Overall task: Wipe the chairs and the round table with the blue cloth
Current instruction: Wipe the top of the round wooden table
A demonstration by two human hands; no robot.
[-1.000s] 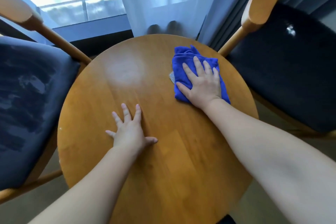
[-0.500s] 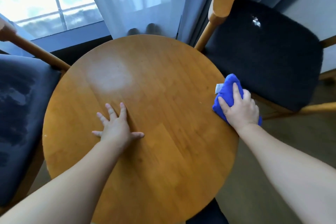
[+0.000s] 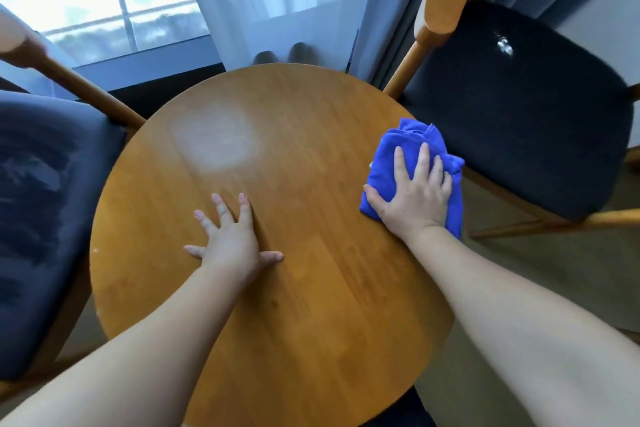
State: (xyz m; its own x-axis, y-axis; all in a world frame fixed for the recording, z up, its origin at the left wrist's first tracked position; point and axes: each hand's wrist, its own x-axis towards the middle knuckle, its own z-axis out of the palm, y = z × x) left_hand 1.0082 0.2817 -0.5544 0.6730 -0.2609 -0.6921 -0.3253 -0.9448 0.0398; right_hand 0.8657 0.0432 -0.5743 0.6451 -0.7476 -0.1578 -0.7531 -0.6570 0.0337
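Your right hand [image 3: 414,198] presses flat, fingers straight, on the blue cloth [image 3: 415,137] at the worktop [image 3: 311,322] rim, right of centre frame, while your left hand [image 3: 232,236] lies spread at centre; an outward stroke could carry the cloth off the edge.

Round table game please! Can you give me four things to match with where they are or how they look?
1. blue cloth
2. left hand
3. right chair
4. round table

A. dark seat with a white fleck
B. wooden, with a pale shiny patch
C. under the right hand
D. flat on bare wood, fingers spread

Pairs: 1-C, 2-D, 3-A, 4-B
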